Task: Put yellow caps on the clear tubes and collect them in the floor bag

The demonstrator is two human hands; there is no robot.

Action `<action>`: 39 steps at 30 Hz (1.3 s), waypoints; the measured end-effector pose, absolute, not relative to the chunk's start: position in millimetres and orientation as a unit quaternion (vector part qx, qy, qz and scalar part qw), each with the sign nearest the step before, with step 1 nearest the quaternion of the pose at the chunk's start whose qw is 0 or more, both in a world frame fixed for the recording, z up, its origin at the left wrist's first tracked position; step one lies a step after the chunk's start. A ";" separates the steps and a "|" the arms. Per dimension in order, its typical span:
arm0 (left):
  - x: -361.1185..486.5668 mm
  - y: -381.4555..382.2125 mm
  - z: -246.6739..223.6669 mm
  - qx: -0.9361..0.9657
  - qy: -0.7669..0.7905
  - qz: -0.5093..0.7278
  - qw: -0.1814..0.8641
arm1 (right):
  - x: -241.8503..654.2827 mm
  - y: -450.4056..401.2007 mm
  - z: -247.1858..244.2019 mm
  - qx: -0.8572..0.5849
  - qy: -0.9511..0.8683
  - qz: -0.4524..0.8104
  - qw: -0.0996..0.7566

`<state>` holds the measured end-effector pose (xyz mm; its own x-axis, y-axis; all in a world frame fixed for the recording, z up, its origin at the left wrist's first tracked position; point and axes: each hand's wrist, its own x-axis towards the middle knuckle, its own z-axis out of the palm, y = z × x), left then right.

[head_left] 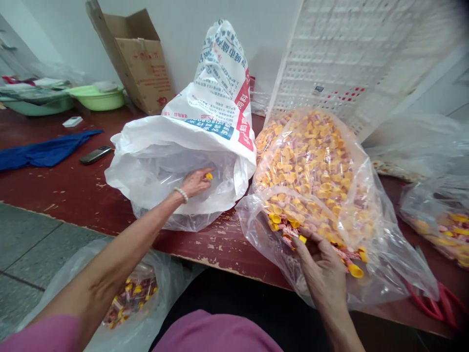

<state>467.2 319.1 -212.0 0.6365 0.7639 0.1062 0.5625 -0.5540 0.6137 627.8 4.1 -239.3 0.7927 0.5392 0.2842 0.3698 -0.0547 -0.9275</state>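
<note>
Left hand (pixel 196 182) inside white woven sack (pixel 223 93) lined with clear plastic, fingers pinched on one yellow-capped piece (pixel 208 176). Right hand (pixel 322 264) closed on bunch of yellow-capped pieces (pixel 289 225) in heaped clear plastic bag (pixel 308 166), right of sack. Both sit on worn red tabletop (pixel 73 186). Smaller plastic bag (pixel 132 298) of similar pieces below tabletop edge, near left.

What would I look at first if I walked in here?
The huge clear plastic bag on the right of the red table, stuffed with tiny yellow-capped pieces, with the right hand inside it. Next, the tall white printed sack in the middle, where the left hand holds a yellow piece.
</note>
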 end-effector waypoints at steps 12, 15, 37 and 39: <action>418.5 175.7 -197.6 0.525 0.312 0.278 0.741 | 552.8 53.2 -209.9 -0.625 -0.481 0.058 0.613; 416.7 159.7 -201.6 0.534 0.293 0.210 0.765 | 552.0 51.3 -206.9 -0.626 -0.523 0.035 0.577; 416.8 142.8 -209.9 0.533 0.204 0.108 0.814 | 559.4 43.4 -205.5 -0.643 -0.525 0.166 0.533; 418.6 140.5 -210.9 0.508 0.220 0.106 0.826 | 560.9 40.6 -204.1 -0.637 -0.608 0.111 0.460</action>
<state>418.6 140.5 -210.9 0.8810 0.3985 -0.2550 0.0474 0.4619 0.8857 560.9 40.6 -204.1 0.2353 0.8775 0.4179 0.6729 0.1632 -0.7215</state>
